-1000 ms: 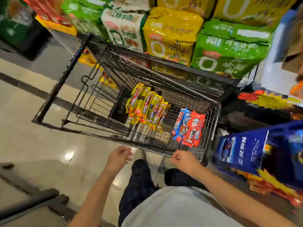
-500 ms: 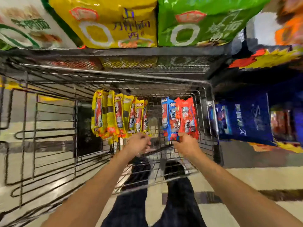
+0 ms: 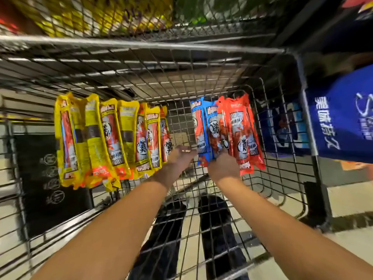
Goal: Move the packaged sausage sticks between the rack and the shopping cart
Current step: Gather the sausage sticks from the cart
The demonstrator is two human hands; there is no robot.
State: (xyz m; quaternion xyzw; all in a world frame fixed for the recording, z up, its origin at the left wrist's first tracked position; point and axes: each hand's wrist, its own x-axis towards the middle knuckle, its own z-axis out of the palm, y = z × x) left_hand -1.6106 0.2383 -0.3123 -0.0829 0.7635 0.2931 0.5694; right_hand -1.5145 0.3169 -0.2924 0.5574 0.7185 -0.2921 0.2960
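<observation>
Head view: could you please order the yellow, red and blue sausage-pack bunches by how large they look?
Largest: the yellow sausage packs, clearly the widest bunch.
Then the red sausage packs.
Smallest: the blue sausage packs, though red ones overlap them, so that is unsure.

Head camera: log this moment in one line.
left hand open | right hand at blue and red packs, grip unclear | yellow packs in cart

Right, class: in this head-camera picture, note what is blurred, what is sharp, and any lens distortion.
Head view: the yellow and green snack bags beyond the black wire shopping cart smear with motion blur; the yellow sausage-stick packets and the red and blue sausage-stick packets read fairly clearly; the cart's wire walls splay outward, a wide-angle effect.
</observation>
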